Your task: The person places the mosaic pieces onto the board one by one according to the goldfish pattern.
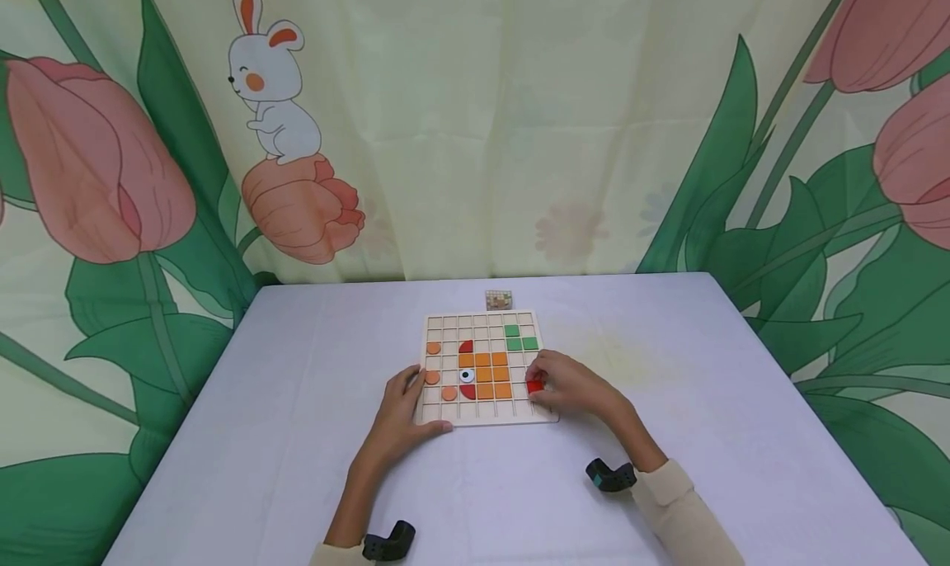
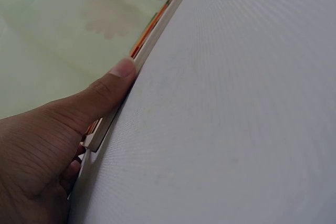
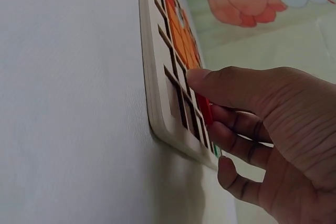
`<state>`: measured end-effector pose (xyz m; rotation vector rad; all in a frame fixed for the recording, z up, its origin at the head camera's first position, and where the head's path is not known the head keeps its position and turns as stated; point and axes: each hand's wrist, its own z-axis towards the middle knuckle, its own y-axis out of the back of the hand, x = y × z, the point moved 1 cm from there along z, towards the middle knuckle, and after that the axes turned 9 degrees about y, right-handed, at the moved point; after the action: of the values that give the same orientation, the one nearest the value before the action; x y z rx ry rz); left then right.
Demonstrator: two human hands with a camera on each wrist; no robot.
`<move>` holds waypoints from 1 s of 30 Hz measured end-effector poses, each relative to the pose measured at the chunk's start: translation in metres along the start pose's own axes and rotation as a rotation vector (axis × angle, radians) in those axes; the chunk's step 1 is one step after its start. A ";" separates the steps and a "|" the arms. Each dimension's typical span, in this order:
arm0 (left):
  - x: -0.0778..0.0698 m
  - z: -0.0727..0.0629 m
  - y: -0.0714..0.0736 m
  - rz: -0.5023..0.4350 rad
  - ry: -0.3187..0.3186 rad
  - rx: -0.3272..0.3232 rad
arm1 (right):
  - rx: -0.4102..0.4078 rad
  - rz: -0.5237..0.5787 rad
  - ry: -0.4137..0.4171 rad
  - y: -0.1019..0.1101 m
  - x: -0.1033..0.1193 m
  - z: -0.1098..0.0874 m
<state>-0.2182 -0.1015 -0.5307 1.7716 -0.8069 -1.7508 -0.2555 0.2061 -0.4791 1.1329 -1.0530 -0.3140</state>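
A wooden grid board (image 1: 493, 413) lies on the table, with several orange square tiles (image 1: 491, 374) inlaid near its middle. Around its near left corner my left hand (image 1: 398, 413) holds it, fingers along the left side and thumb on the front edge. At the board's right side my right hand (image 1: 575, 382) pinches a red tile (image 1: 534, 386) between thumb and fingers; the right wrist view shows the red tile (image 3: 203, 109) at the grid cells, partly covered by the fingers. Whether it is seated in a cell I cannot tell.
Green square tiles (image 1: 514, 343) sit at the board's upper right. Several round orange pieces (image 1: 449, 393) lie at its left, beside red pieces (image 1: 467, 392) and an eye disc (image 1: 466, 375). A small patterned card (image 1: 499, 300) is behind the board on the white tablecloth (image 1: 326, 351).
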 end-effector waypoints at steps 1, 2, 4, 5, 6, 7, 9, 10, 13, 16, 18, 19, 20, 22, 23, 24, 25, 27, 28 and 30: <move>0.000 0.000 0.000 0.001 0.003 0.001 | 0.007 -0.003 0.004 -0.002 0.002 0.002; 0.000 0.000 -0.001 0.003 0.000 -0.002 | 0.013 -0.007 0.008 -0.004 0.003 0.004; 0.001 0.000 -0.001 0.000 -0.002 -0.002 | 0.021 -0.010 0.008 -0.007 0.005 0.008; 0.000 0.000 -0.001 -0.003 0.001 0.001 | 0.020 -0.009 0.008 -0.009 0.006 0.009; 0.000 0.000 -0.001 -0.006 0.000 0.001 | 0.020 -0.009 0.006 -0.010 0.007 0.011; 0.000 0.001 -0.002 -0.006 -0.003 -0.001 | 0.020 -0.009 0.006 -0.011 0.008 0.012; 0.000 0.001 -0.001 -0.008 0.000 0.003 | 0.015 -0.005 0.008 -0.012 0.010 0.013; 0.000 0.000 -0.001 -0.008 0.000 0.004 | 0.013 -0.001 0.009 -0.013 0.011 0.014; 0.000 0.000 0.000 -0.006 0.000 0.002 | 0.009 0.008 0.001 -0.013 0.013 0.015; 0.000 0.001 0.000 -0.001 0.003 0.004 | 0.000 0.010 -0.001 -0.013 0.013 0.016; 0.000 0.002 0.000 0.005 0.003 0.003 | -0.004 0.010 -0.002 -0.013 0.013 0.016; 0.000 0.002 0.000 0.008 -0.002 -0.001 | -0.007 0.010 0.000 -0.013 0.013 0.016; 0.000 0.002 0.000 0.008 0.000 0.000 | -0.008 0.012 0.001 -0.013 0.012 0.016; 0.000 0.003 0.000 0.012 0.002 -0.001 | -0.012 0.021 0.001 -0.013 0.012 0.017; 0.000 0.003 0.000 0.015 0.002 -0.003 | -0.012 0.027 0.002 -0.013 0.012 0.017; 0.000 0.003 0.000 0.017 -0.002 -0.007 | -0.013 0.029 0.006 -0.013 0.012 0.017; 0.000 0.003 0.000 0.016 -0.002 -0.008 | -0.015 0.033 0.010 -0.013 0.012 0.017; 0.000 0.003 -0.001 0.017 0.003 -0.006 | -0.018 0.035 0.019 -0.013 0.012 0.017; 0.000 0.003 -0.001 0.016 0.001 -0.009 | -0.019 0.036 0.024 -0.013 0.011 0.017; 0.001 0.003 -0.001 0.015 0.003 -0.008 | -0.022 0.032 0.035 -0.014 0.011 0.017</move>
<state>-0.2212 -0.1009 -0.5323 1.7586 -0.8090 -1.7396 -0.2597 0.1828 -0.4845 1.0971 -1.0339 -0.2788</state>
